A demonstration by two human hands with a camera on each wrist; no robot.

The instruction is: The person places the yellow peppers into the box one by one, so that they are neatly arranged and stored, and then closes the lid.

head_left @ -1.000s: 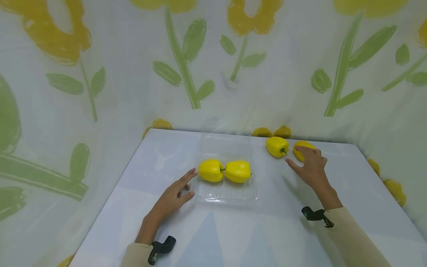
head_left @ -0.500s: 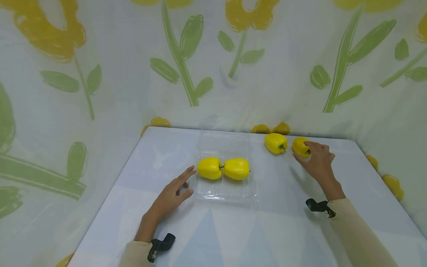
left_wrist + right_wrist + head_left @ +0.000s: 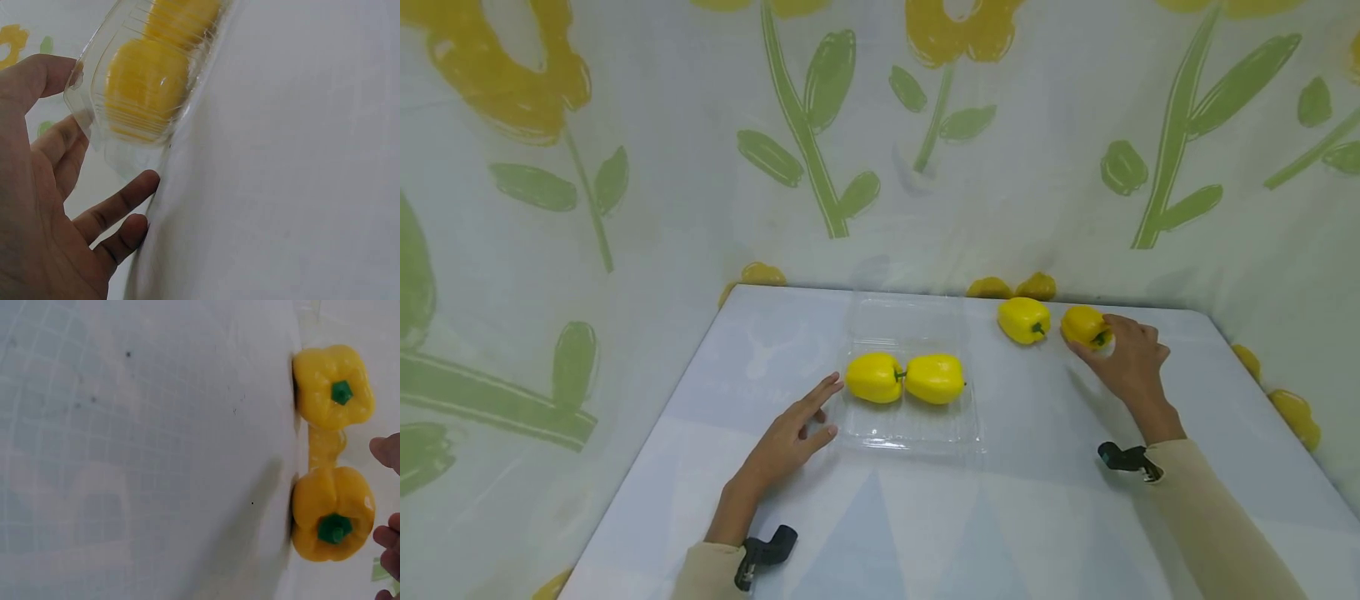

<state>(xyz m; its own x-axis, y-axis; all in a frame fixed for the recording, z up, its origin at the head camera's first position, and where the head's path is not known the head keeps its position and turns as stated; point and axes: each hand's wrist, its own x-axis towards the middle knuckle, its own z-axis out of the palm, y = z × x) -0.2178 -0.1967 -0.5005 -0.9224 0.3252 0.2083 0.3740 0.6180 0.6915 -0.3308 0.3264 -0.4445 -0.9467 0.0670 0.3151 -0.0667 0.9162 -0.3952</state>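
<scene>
Two yellow bell peppers, a left one [image 3: 874, 377] and a right one [image 3: 935, 379], lie stem to stem in a clear plastic clamshell box [image 3: 910, 433]. My left hand [image 3: 782, 442] is at the box's left side with its fingers extended. In the left wrist view, fingertips [image 3: 75, 72] overlap the clear rim. At the back right, my right hand [image 3: 1127, 358] reaches around another yellow pepper [image 3: 1081, 325], thumb and fingers spread. The right wrist view shows a gap between the thumb [image 3: 384, 451] and that pepper [image 3: 332, 509]; other fingertips are close beside it.
One more yellow pepper [image 3: 1024, 321] lies just left of the one near my right hand. The box's clear lid [image 3: 906, 317] lies folded back toward the wall. A flower-patterned cloth [image 3: 1037, 150] hangs behind the white table [image 3: 1037, 517].
My right hand has shifted right from over the far-right pepper to its right side. That pepper's green stem now shows more. My left hand stays at the box.
</scene>
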